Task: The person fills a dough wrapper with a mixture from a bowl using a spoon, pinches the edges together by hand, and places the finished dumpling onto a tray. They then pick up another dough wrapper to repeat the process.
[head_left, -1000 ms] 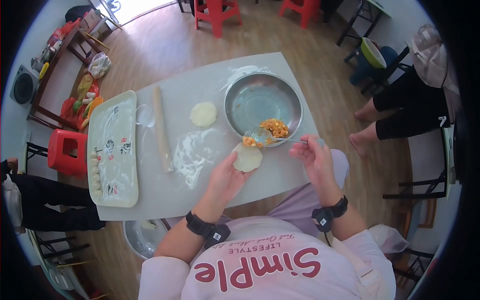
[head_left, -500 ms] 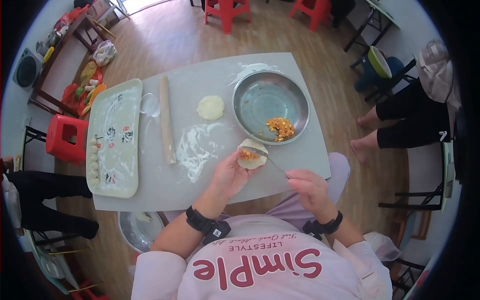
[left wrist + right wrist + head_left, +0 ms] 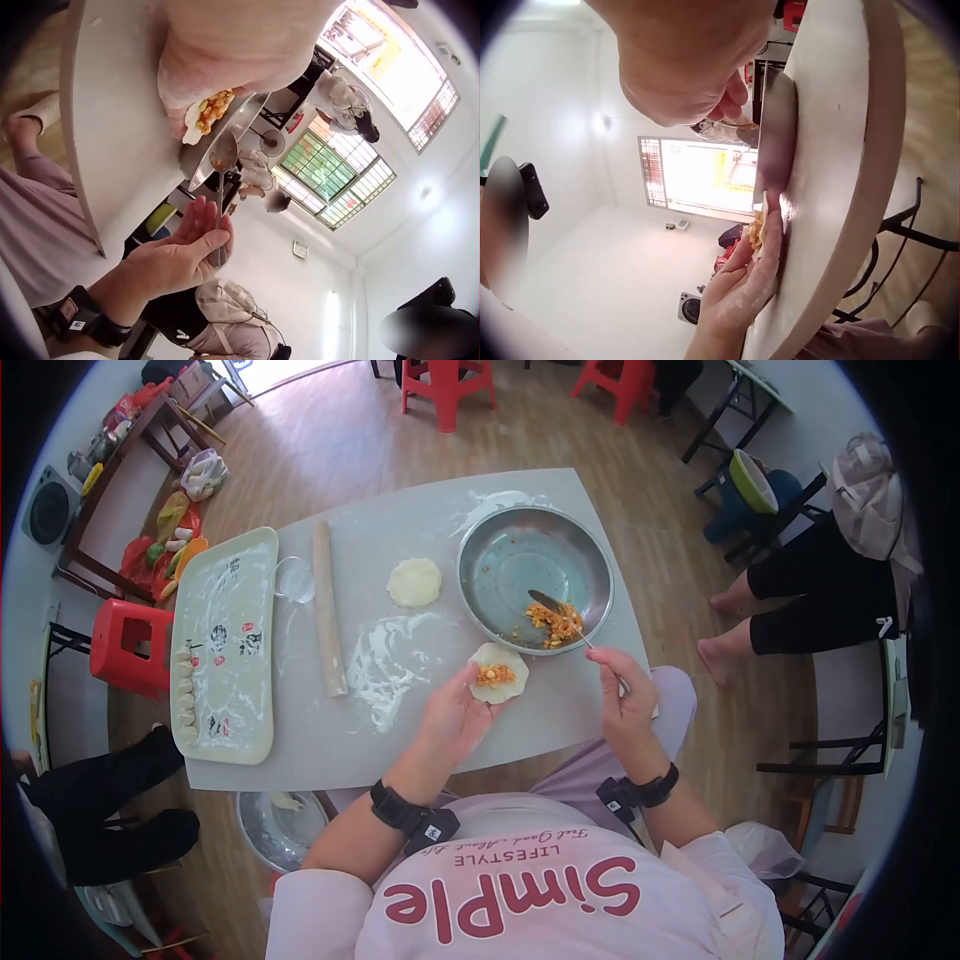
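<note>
From the person's head, one camera looks steeply down: the shirt (image 3: 520,895) fills the bottom of its frame, the table (image 3: 330,745) spans the middle, and the floor (image 3: 310,455) reaches the top. The left wrist camera sits close behind the left hand (image 3: 462,715), which looms at its top centre; it faces low across the table, tipped sideways, a barred window (image 3: 322,169) right of centre. The right wrist camera rides just as near the right hand (image 3: 628,697), huge at its upper left, the table standing upright along the right. All three share both hands, the filled wrapper (image 3: 497,674) and the metal bowl (image 3: 500,575).
</note>
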